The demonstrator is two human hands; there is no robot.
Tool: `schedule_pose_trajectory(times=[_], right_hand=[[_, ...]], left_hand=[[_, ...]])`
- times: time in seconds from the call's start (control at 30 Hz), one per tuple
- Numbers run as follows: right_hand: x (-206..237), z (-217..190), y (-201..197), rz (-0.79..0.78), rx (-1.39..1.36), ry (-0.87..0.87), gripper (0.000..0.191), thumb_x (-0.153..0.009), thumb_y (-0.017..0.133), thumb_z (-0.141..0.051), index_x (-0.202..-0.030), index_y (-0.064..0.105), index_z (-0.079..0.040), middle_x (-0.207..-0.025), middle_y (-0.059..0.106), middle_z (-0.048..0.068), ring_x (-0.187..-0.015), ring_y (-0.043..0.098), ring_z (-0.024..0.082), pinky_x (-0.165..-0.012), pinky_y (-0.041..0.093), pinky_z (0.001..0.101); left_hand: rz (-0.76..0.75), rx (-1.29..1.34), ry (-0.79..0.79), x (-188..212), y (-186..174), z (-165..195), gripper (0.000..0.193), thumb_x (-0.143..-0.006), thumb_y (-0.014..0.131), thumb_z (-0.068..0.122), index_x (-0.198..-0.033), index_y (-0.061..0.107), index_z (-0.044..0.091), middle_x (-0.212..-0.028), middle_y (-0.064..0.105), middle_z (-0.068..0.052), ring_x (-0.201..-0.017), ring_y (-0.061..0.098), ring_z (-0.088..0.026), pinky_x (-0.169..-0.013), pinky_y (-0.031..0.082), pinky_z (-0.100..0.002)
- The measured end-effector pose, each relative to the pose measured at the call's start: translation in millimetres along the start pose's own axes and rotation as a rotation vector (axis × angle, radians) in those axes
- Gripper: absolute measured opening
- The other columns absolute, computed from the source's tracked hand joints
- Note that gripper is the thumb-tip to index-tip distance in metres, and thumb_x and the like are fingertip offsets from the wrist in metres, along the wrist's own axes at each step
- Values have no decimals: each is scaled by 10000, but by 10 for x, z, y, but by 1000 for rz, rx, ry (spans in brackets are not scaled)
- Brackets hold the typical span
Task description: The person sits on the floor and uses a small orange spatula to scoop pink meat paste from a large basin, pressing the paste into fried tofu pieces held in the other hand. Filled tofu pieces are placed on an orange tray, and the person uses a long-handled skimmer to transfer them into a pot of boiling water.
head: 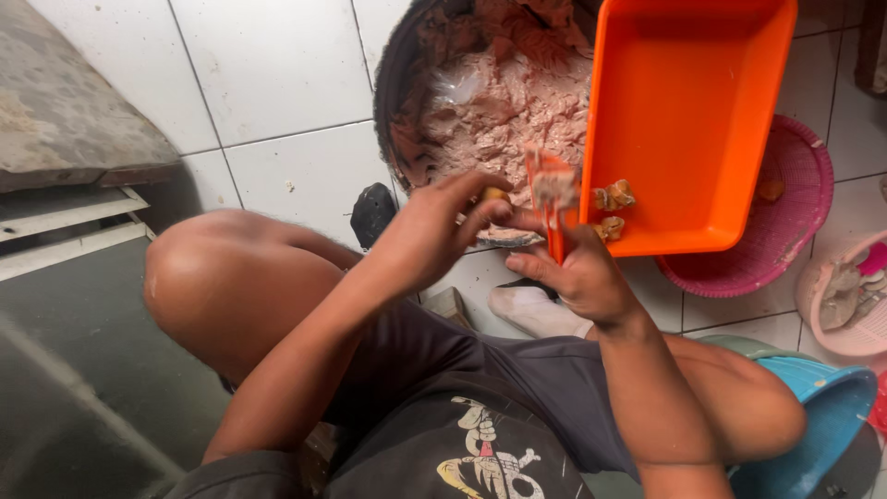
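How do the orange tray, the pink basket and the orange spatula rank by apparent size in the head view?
1. Orange tray, largest.
2. Pink basket, partly hidden behind the tray, so its rank is unsure.
3. Orange spatula, smallest.

The basin of paste [490, 102] sits left of the tray [702, 83], which holds filled pieces [613, 196]; a basket [785, 231] lies right.

The person sits low with both knees bent up and spread wide. Both arms reach forward between the knees. The left hand [430, 236] is curled, its thumb and fingers pinched together at the tips. The right hand [577, 277] sits just beside it, closed in a fist, palm turned inward. The two hands almost touch.
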State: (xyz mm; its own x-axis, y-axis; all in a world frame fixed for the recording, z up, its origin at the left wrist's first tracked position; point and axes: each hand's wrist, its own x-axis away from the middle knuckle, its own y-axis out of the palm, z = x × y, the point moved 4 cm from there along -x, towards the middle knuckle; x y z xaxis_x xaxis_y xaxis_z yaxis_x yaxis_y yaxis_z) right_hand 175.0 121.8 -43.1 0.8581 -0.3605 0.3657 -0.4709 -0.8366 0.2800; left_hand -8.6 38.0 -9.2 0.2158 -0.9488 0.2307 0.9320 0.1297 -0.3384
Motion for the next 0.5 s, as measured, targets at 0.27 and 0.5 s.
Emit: schedule_pose_trajectory(times=[0.27,0.5], right_hand=[[-736,603,-197,392,771,82,316,-1028,560,-85,-1319,519,28,-1140,627,199,-1020,619,337,-912,489,447],[-1220,1318,17,137,1302,67,326,-985,491,-33,-1302,568,-40,-1129,629,230,-955,671,457,-830,549,534]], left_hand=[[545,621,123,255,-764,-186,299,-1038,717,10,-1321,626,31,-1260,656,-36,-1095,636,-94,-896,604,-247],[626,825,179,443,-823,-349,357,-1011,786,-81,-1282,574,10,-1268,624,-44,-1135,638,-96,-1018,566,-237]])
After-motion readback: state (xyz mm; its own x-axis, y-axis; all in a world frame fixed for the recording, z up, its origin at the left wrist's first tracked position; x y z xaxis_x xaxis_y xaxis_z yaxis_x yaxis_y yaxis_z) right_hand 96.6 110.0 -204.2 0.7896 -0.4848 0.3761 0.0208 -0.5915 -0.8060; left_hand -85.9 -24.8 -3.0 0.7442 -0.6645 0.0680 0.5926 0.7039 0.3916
